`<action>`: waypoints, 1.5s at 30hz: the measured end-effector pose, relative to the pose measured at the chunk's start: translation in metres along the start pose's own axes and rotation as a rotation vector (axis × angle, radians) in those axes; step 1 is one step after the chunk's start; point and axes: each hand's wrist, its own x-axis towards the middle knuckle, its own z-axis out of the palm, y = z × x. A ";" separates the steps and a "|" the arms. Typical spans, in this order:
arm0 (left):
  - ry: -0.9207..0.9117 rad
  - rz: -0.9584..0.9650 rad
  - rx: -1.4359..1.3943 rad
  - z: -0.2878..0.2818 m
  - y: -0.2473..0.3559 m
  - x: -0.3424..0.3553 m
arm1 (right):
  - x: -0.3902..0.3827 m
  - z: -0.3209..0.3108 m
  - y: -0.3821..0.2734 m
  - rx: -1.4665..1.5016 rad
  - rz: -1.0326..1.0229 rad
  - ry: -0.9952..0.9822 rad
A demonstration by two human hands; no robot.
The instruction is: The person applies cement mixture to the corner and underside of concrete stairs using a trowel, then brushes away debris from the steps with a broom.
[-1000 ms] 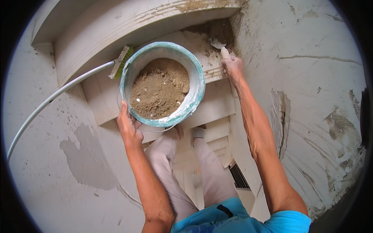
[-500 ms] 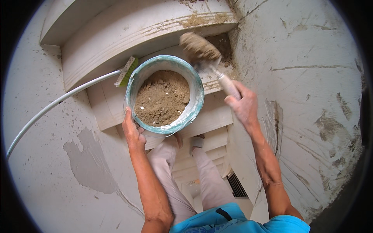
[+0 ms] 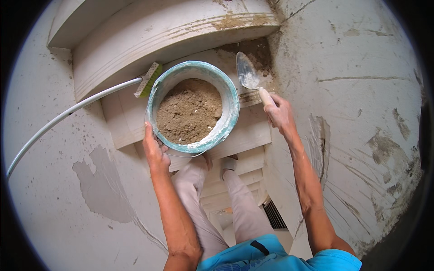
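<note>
A round blue-green bucket (image 3: 232, 118) with a white-crusted inner wall rests on the stair tread, holding loose brown sand or dry mortar (image 3: 189, 110) with small pale bits. My left hand (image 3: 155, 149) closes on its near-left rim, thumb upward, where the thin wire handle (image 3: 181, 156) hangs down. To the bucket's right, my right hand (image 3: 281, 115) grips a trowel by its pale handle (image 3: 266, 96). The pointed metal blade (image 3: 246, 71) faces away from me, nearly bare apart from a whitish smear, above the tread beside the corner.
Brown sand (image 3: 257, 52) lies in the corner against the right wall (image 3: 352, 104). Behind the bucket curves a higher step (image 3: 167, 43). A green-bristled brush (image 3: 148, 80) with a long pale pole (image 3: 68, 111) leans at left. Lower steps (image 3: 246, 165) drop away by my feet.
The brown load on the trowel is gone from the blade, and the sand surface in the bucket looks different. My right hand has shifted slightly; my left hand stays on the bucket.
</note>
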 end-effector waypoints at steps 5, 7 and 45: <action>0.011 0.006 0.026 0.003 -0.001 -0.001 | 0.064 0.035 0.007 0.033 0.044 -0.178; 0.016 0.010 0.033 0.002 -0.001 0.000 | 0.082 0.046 0.000 0.035 -0.007 -0.202; 0.085 0.030 0.067 0.008 0.000 0.000 | 0.010 0.081 0.089 0.594 0.234 0.460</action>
